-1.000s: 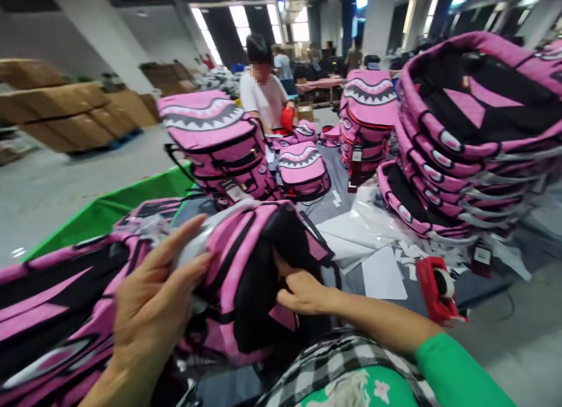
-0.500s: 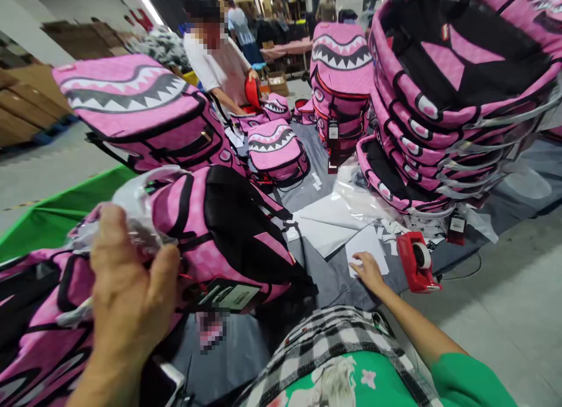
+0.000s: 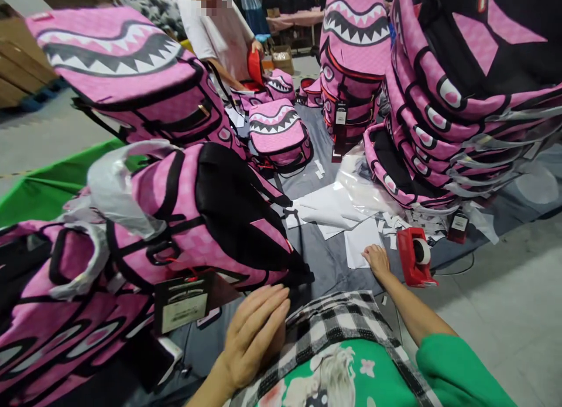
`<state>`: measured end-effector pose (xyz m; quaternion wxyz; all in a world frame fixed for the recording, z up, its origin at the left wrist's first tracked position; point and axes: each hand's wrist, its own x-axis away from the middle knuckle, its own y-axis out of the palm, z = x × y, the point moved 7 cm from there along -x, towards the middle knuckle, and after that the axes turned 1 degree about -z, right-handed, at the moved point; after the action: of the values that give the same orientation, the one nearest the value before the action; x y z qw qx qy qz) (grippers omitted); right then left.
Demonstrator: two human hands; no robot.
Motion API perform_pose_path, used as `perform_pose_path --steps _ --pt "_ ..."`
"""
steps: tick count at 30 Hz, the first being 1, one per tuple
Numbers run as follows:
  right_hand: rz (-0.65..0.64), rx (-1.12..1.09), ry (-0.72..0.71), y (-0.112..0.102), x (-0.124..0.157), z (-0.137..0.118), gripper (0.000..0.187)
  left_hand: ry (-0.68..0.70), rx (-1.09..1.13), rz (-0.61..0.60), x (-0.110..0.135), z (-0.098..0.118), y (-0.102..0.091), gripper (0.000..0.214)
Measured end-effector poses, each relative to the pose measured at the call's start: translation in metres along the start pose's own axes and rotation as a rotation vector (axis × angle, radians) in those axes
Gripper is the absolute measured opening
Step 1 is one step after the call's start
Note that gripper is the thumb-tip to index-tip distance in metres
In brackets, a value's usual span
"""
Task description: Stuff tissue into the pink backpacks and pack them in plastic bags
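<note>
Head view: pink-black backpack [image 3: 206,219] tilted, hangtag [image 3: 182,304] dangling.

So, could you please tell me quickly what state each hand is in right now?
Left hand: open, holding nothing.
Right hand: open, resting on a paper sheet.

Head view; faces forward-down, close over table [image 3: 327,266].

The nearest backpack [image 3: 211,219] is coloured pink with black panels; white shark teeth are printed on the rear backpack [image 3: 118,50]. The paper sheet [image 3: 356,250] is white, the tape dispenser [image 3: 406,256] red, the cloth [image 3: 325,331] checked black-and-white.
</note>
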<state>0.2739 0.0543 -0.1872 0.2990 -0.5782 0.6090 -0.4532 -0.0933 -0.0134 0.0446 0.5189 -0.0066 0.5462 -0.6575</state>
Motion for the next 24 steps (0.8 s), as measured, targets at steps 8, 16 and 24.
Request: perform_pose_path --steps 8,16,24 --pt "-0.207 -0.077 -0.259 -0.068 0.002 -0.068 0.011 -0.104 0.319 -0.489 -0.056 -0.009 0.124 0.069" --pt "-0.404 -0.729 -0.179 -0.111 0.043 -0.113 0.059 -0.513 0.647 -0.300 -0.072 -0.012 0.172 0.018" --pt "-0.082 -0.884 -0.101 -0.120 0.046 -0.140 0.055 -0.374 0.473 -0.018 -0.049 0.000 0.090 0.023"
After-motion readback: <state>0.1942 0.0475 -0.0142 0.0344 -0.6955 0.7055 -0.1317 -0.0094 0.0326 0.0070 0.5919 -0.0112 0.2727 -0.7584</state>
